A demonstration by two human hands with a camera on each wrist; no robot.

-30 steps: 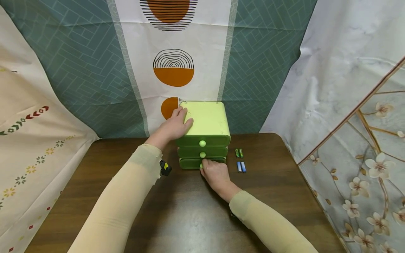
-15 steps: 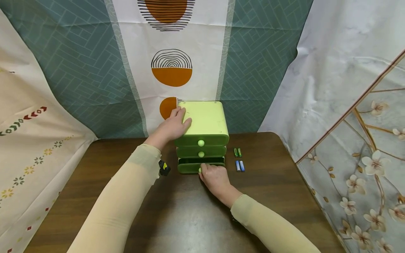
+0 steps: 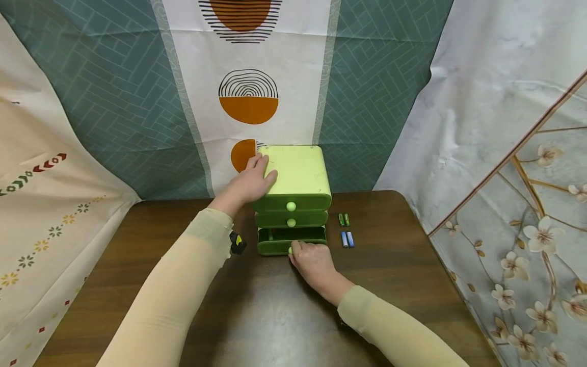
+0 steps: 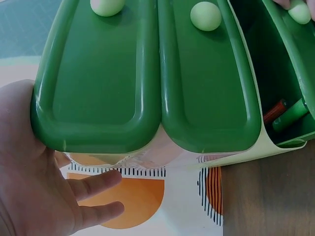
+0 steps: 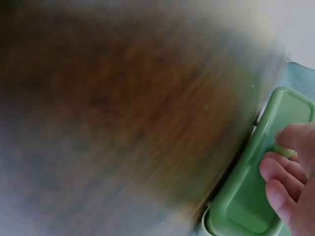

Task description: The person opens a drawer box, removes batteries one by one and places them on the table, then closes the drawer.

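- Btm drawer, dk green: seen partly pulled out at the foot of the drawer unit, its inside exposed behind the front panel.
- Drawer knob, round, pale green: pinched by R hand; fingers clamped on it, knob partly hidden by them.
- Red stick & green stick: seen lying next to each other in btm drawer, L end, per L wrist view; exact kind can't be told.
- Mid drawer & top drawer: both closed, stacked above, each fitted w/ a matching round knob.
- Drawer unit: casing lt yellow-green, stood upright nr far edge of tabletop, just before the hung cloth.
- L hand: rested on unit's top at the L edge; fingers spread apart, held fairly straight.
- Green batteries, a pair: laid side by side on tabletop, R of unit.
- Blue-white batteries, also a pair: placed nr the green ones, closer to the person.
- Both forearms: covered by cream sleeves; black device worn at L wrist.
- Hung cloth: teal w/ white centre strip, orange shapes printed; flowered cloth hung at R, patterned cream cloth at L.
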